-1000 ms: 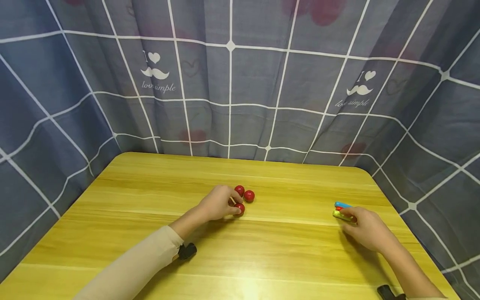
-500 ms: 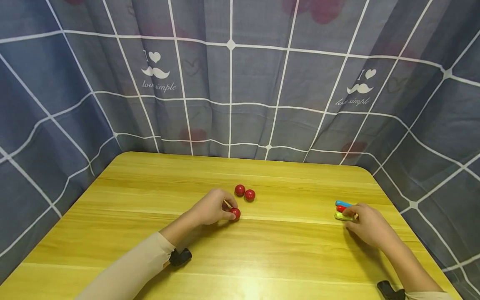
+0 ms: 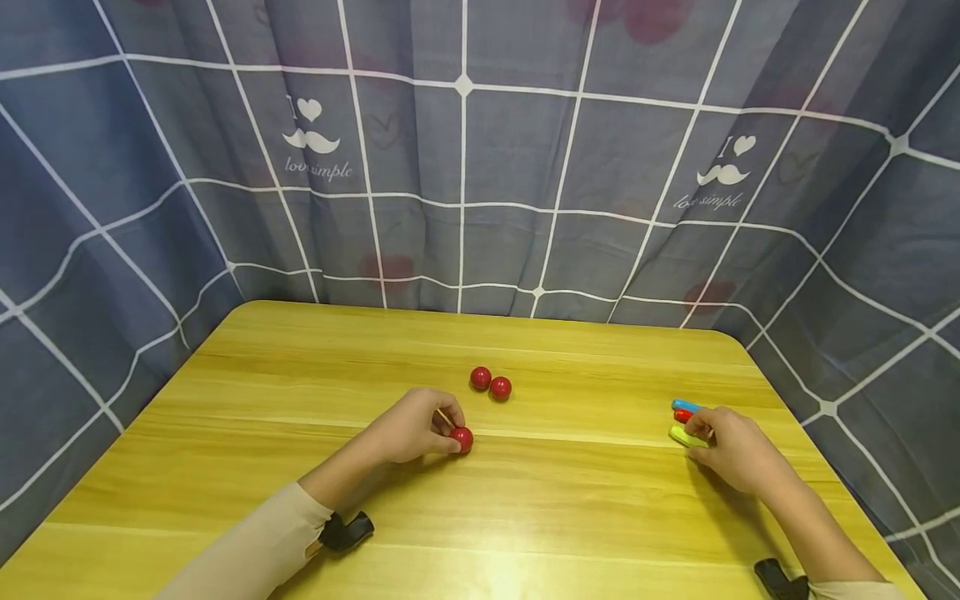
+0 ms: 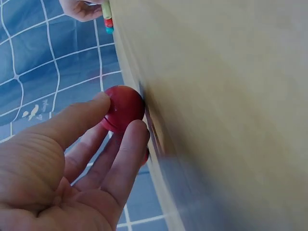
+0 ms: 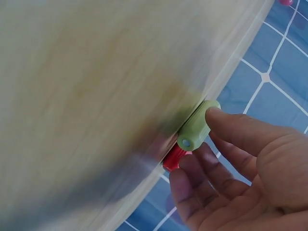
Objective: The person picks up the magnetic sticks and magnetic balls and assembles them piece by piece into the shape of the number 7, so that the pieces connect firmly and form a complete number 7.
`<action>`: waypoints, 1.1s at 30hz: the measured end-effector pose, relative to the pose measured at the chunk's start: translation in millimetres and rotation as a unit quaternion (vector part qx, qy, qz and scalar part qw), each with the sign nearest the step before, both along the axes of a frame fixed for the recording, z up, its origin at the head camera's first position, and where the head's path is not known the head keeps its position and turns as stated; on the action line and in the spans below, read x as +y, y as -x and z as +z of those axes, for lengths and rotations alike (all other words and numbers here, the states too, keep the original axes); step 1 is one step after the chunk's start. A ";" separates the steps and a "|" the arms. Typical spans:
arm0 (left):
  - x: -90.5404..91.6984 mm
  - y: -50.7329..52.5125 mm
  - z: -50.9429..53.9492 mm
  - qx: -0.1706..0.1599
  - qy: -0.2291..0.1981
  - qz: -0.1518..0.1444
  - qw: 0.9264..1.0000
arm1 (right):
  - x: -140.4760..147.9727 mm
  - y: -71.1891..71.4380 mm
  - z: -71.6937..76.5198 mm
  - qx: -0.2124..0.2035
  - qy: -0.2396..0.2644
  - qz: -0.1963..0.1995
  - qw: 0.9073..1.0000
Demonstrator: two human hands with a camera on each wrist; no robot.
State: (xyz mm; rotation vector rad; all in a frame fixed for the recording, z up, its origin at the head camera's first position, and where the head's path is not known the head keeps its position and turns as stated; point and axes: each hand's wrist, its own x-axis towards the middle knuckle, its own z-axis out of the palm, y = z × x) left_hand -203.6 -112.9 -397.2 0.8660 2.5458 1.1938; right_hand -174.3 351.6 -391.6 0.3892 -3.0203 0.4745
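Note:
My left hand [image 3: 412,427] pinches a shiny red ball [image 3: 462,440] between thumb and fingers, low over the wooden table. In the left wrist view the thumb presses one side of the ball [image 4: 124,108]. Two more red balls, a far one [image 3: 481,378] and a near one [image 3: 501,388], lie close together beyond it. At the right, my right hand [image 3: 735,450] pinches a short yellow-green marker-like stick [image 3: 686,437]. Beside that lie a red stick [image 3: 682,415] and a blue stick [image 3: 686,406], both partly hidden by the fingers. A small hole shows in the yellow-green stick's end [image 5: 186,143].
The yellow wood-grain table [image 3: 315,350] has rounded far corners. A grey-blue curtain [image 3: 420,233] with white grid lines stands behind it and along both sides. A black wrist strap device [image 3: 348,533] sits on the left forearm, another [image 3: 780,579] on the right.
My left hand has drawn its red ball leftward and nearer, apart from the other two balls. The right hand stays nearly in place; the yellow-green stick has turned and parted slightly from the red one.

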 end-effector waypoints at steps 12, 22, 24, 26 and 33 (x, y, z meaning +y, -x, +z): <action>-7.1 -4.3 -1.9 -0.040 -0.034 -0.017 0.998 | -9.0 -0.2 -1.3 -0.018 0.009 0.001 1.000; -4.2 -6.1 -4.5 -0.032 -0.032 -0.025 0.999 | -36.0 -8.4 5.7 0.024 0.026 0.020 0.999; -3.4 -6.4 -4.9 -0.031 -0.032 -0.024 0.999 | -42.5 -9.7 6.7 0.029 0.031 0.025 0.999; -2.4 -7.1 -5.0 -0.032 -0.033 -0.023 0.999 | -48.7 -11.1 7.2 0.033 0.037 0.033 0.998; -0.4 -8.1 -5.5 -0.032 -0.035 -0.020 0.999 | -72.8 -14.6 10.1 0.048 0.059 0.063 0.995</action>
